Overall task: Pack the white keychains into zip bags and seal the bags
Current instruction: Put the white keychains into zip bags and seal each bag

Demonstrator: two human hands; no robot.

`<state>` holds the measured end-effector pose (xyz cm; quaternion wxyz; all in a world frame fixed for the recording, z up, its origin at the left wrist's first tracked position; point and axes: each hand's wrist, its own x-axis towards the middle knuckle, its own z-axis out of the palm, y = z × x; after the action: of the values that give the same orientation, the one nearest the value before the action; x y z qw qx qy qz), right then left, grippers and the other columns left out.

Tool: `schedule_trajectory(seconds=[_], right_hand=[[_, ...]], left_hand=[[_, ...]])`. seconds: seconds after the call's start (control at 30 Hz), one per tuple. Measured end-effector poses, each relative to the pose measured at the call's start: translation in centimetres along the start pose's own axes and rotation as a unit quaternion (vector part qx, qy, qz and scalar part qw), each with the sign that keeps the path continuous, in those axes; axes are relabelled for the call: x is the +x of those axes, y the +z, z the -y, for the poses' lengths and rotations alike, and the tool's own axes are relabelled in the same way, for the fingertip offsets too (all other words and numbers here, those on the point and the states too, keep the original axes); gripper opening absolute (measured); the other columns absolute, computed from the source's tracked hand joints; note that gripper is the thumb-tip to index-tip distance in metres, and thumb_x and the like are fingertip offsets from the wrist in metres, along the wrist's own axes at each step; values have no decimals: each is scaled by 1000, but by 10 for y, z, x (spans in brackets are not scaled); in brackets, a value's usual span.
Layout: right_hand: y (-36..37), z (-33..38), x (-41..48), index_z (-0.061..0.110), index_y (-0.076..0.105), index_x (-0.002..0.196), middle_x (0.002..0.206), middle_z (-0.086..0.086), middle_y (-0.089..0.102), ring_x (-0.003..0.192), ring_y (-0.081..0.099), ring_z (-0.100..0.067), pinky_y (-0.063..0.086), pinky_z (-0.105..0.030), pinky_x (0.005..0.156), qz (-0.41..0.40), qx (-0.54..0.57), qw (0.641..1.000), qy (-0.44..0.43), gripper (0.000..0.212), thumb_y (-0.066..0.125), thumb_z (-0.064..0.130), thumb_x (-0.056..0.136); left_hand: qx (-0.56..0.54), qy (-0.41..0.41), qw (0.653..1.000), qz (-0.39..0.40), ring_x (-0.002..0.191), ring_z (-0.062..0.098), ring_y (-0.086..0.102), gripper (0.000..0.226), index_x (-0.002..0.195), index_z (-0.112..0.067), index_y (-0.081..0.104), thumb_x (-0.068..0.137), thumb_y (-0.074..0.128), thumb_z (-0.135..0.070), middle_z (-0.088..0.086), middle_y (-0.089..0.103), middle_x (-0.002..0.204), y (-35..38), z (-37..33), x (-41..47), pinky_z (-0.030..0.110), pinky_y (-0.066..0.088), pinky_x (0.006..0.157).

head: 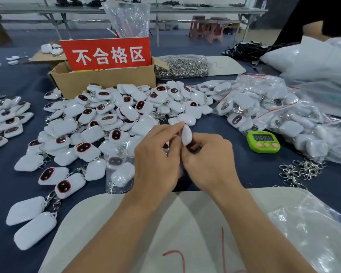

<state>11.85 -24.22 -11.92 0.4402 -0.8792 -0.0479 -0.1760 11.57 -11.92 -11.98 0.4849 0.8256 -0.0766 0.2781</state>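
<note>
Pinches a white rounded plastic keychain [186, 135] edge-up between curled fingers of left hand [156, 154] and right hand [207, 156], over the dark blue worktop [234, 170] near the loose keychain pile [114, 115], likely steadying it for bagging, though no zip bag shows clearly in the grip.

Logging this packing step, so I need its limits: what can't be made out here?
Head view only.
- Whether the held keychain is bagged yet: left hand and right hand cover it.
- Timer digits: too small.
- Box contents: hidden by its wall and the red sign.
- Person at top right: cut off by the edge.
</note>
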Motion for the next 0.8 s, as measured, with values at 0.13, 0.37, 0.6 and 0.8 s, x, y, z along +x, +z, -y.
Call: schedule_trajectory(seconds=[0.13,0.37,0.6,0.8], right_hand=[[-1,6,-4,15,58,62,54,8,57,54,46,-17,36,-19,48,-5,7,1000,-24,15,58,21,76],[-5,2,4,10,54,59,47,0,40,48,32,-9,30,-19,45,-57,76,993,68,31,62,33,79],[-2,1,8,17,82,93,91,-11,79,96,73,-37,62,-51,90,51,331,931,144,22,61,23,89],[-2,2,10,18,82,89,87,-18,77,84,72,-37,58,-62,88,39,297,943,148,27,58,28,86]], left_hand=[[-81,-26,996,23,105,-1,65,26,111,-27,78,98,57,-20,-19,72,105,-2,2,3,12,46,88],[-168,-118,979,6,81,2,72,37,87,-59,74,94,60,-26,-20,77,85,1,-5,6,18,55,76],[-232,-150,961,22,88,9,76,44,87,-52,78,99,63,-12,-13,79,90,4,-3,7,26,61,78],[-243,-152,957,44,85,14,75,32,91,-44,80,96,59,-20,-7,79,89,4,-3,5,30,62,73]])
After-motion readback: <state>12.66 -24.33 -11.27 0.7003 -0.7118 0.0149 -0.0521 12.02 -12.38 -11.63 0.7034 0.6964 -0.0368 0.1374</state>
